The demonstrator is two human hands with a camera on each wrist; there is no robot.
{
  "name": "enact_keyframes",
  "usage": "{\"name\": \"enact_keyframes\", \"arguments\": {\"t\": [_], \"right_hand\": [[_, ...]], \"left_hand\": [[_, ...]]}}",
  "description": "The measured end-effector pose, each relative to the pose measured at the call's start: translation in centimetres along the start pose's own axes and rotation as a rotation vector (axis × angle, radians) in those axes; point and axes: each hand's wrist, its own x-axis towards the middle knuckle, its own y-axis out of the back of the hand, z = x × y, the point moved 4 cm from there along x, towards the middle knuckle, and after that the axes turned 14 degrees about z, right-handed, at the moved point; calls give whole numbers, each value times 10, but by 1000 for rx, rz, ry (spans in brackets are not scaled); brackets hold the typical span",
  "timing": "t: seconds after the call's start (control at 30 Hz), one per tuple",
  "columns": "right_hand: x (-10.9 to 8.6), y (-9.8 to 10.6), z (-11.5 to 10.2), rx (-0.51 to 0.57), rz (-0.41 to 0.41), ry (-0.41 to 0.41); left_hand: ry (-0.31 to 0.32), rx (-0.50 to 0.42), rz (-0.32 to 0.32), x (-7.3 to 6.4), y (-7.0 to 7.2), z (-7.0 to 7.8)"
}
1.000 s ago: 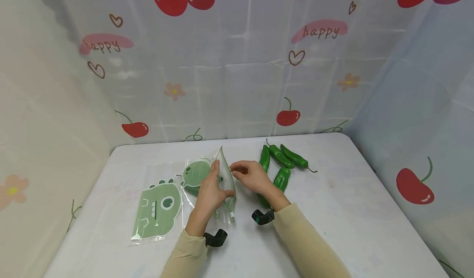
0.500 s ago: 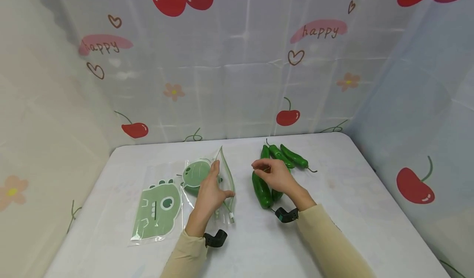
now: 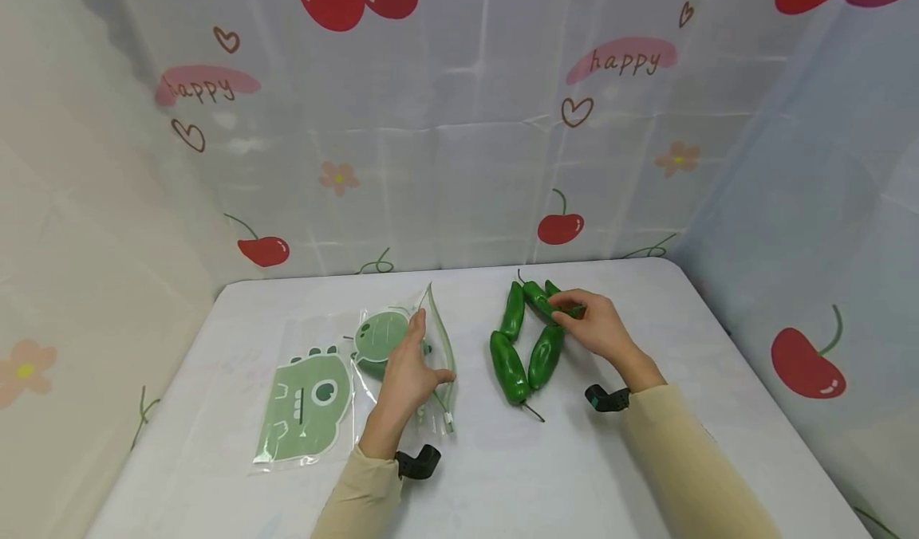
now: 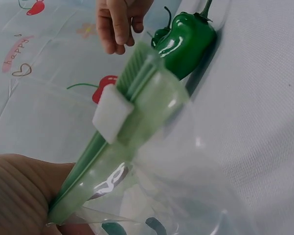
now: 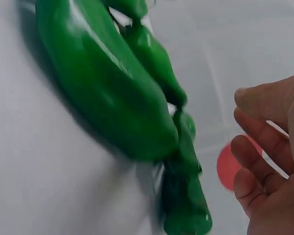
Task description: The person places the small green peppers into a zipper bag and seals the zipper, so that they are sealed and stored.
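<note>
A clear zip bag with a green printed face [image 3: 380,336] lies at centre left, with a dark green shape partly visible inside. My left hand [image 3: 408,371] lies at its mouth, fingers straight and thumb spread, beside the green zip strip [image 3: 447,348]. In the left wrist view, that strip carries a white slider [image 4: 112,113]. My right hand [image 3: 596,325] is over the far right green chili pepper, partly hiding it. The right wrist view shows its fingers [image 5: 264,147] loosely bent and apart from the peppers. Other peppers lie near it, including the front left pepper [image 3: 510,367].
Another clear bag with a green monster face [image 3: 309,411] lies flat at the left. White cloth covers the table [image 3: 646,435]. Behind it hangs a curtain [image 3: 445,196] printed with cherries, and similar side curtains stand left and right.
My right hand has moved right, from beside the bag's mouth to the far right pepper, uncovering the front peppers. The left hand and bag stay in place.
</note>
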Motion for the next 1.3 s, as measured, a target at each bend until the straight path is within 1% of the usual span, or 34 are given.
{"name": "enact_keyframes", "arguments": {"t": [0.1,0.17,0.3,0.43,0.6,0.77,0.9,1.07,1.3], "right_hand": [[8,12,17,-25,22,0],[12,20,27,-38,16,-13],[20,33,44,-62,-39,-90],[23,38,57,-48,-86,-157],[18,32,76,1,-105,-223],[13,23,89,-16,-88,-242],[12,17,91,-54,-82,-231],[14,10,88,-113,-88,-200],[15,5,90,-153,-84,-232]], "left_hand": [[-1,0,1,0,0,0],[3,-2,-2,1,-1,1],[-2,-3,-1,2,-1,1],[-11,-4,7,3,-1,2],[-8,-3,-2,1,-1,2],[4,3,-12,-1,-3,1],[8,3,-14,-1,-3,1],[11,2,-14,-1,-2,0],[15,2,-13,-1,0,1]]}}
